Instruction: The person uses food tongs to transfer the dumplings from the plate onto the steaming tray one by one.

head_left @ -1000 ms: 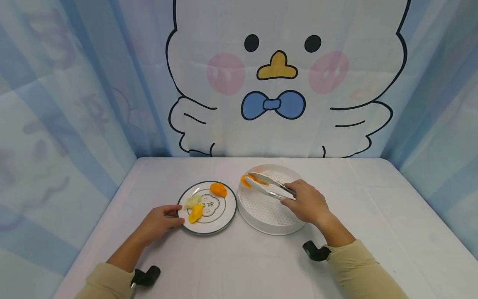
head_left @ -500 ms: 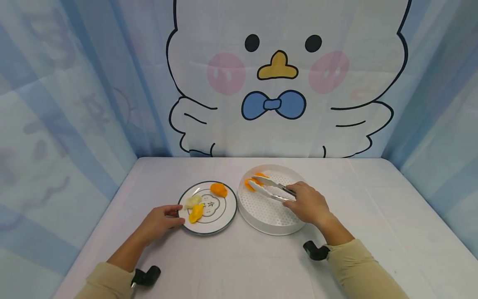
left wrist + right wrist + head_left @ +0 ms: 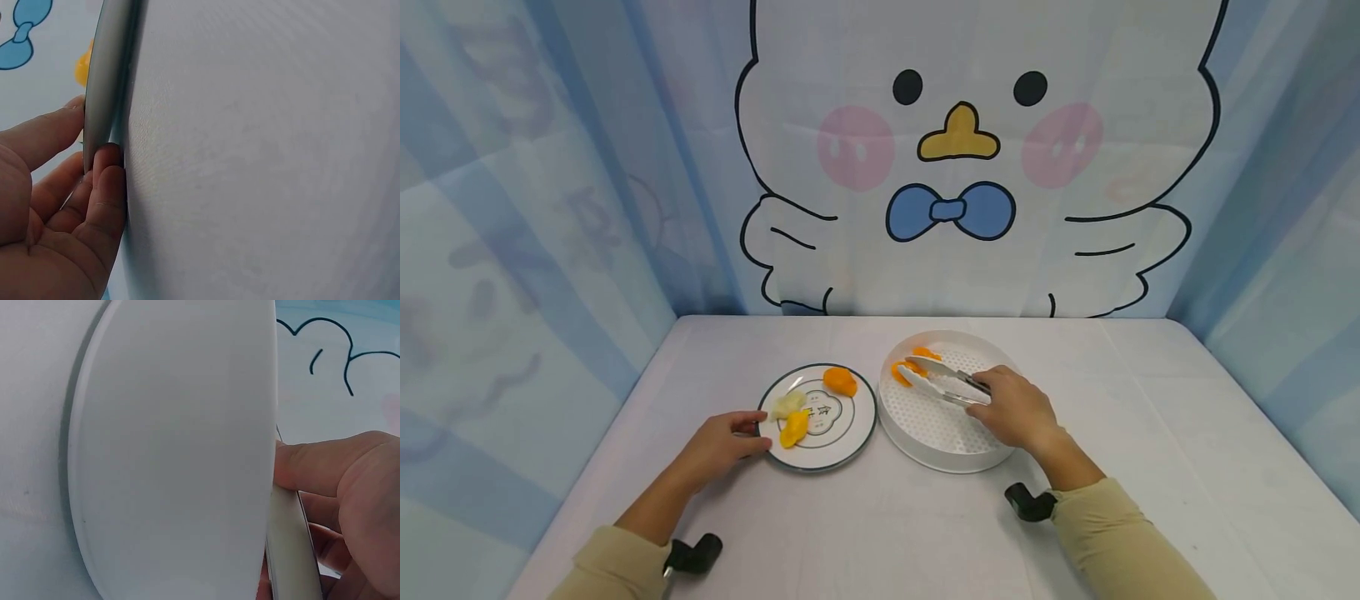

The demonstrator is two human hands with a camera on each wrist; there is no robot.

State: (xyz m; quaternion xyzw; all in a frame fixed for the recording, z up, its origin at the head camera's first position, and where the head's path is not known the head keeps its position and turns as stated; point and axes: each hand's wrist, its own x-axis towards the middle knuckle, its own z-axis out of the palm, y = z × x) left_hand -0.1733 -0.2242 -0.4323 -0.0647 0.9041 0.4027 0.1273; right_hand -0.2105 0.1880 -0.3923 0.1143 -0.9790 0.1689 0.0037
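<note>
A white plate (image 3: 842, 437) with a dark rim lies left of the middle. My left hand (image 3: 726, 442) holds its left edge, thumb over the rim and fingers beneath, as the left wrist view shows on the plate's underside (image 3: 107, 75). On the plate are an orange piece (image 3: 839, 382), a yellow piece (image 3: 794, 427) and a pale green piece (image 3: 787, 406). My right hand (image 3: 1018, 406) grips tongs (image 3: 928, 387) over a round white perforated basket (image 3: 940, 429). Two orange bits (image 3: 898, 372) show at the tong tips, partly hidden by them. The basket's wall (image 3: 169, 450) fills the right wrist view.
Plate and basket stand side by side on a white-covered table (image 3: 880, 533). A printed curtain (image 3: 955, 275) hangs behind the table's far edge, with blue curtains on both sides. Black camera mounts (image 3: 696, 554) sit at both wrists.
The tongs have shifted slightly right and toward me, their tips a little further apart. The orange between them now shows as two separate bits in the basket. My left hand has stayed on the plate.
</note>
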